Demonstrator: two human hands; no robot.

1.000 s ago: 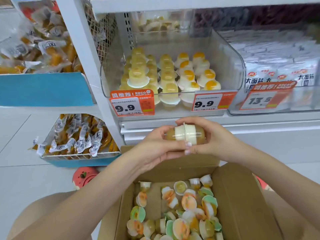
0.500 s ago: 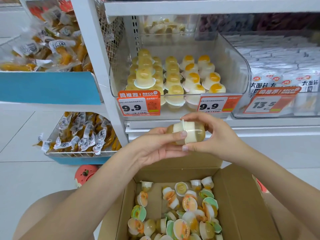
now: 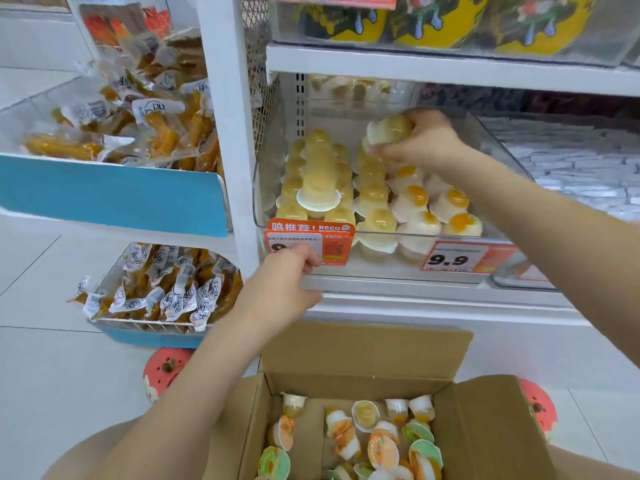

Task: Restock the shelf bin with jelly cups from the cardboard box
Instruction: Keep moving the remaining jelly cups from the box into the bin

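My right hand [image 3: 426, 140] reaches inside the clear shelf bin [image 3: 502, 157] and grips yellow jelly cups [image 3: 388, 128] above the middle row of stacked cups. Rows of yellow and white-orange jelly cups [image 3: 412, 202] fill the bin. My left hand [image 3: 287, 275] is at the bin's front edge with fingers curled over the orange price tag [image 3: 329, 237]. The open cardboard box [image 3: 485, 427] lies below, near me, with several loose jelly cups [image 3: 381, 441] in it.
A white shelf post [image 3: 225, 116] stands left of the bin. Blue-fronted bins of packaged yellow snacks [image 3: 138, 126] sit to the left, a lower basket [image 3: 162, 292] below them. A neighbouring clear bin of white packets [image 3: 571, 168] is on the right. Yellow bags [image 3: 433, 19] fill the shelf above.
My right hand has carried the paired jelly cups up from in front of the shelf into the bin. My left hand let go of them and moved to the price tag.
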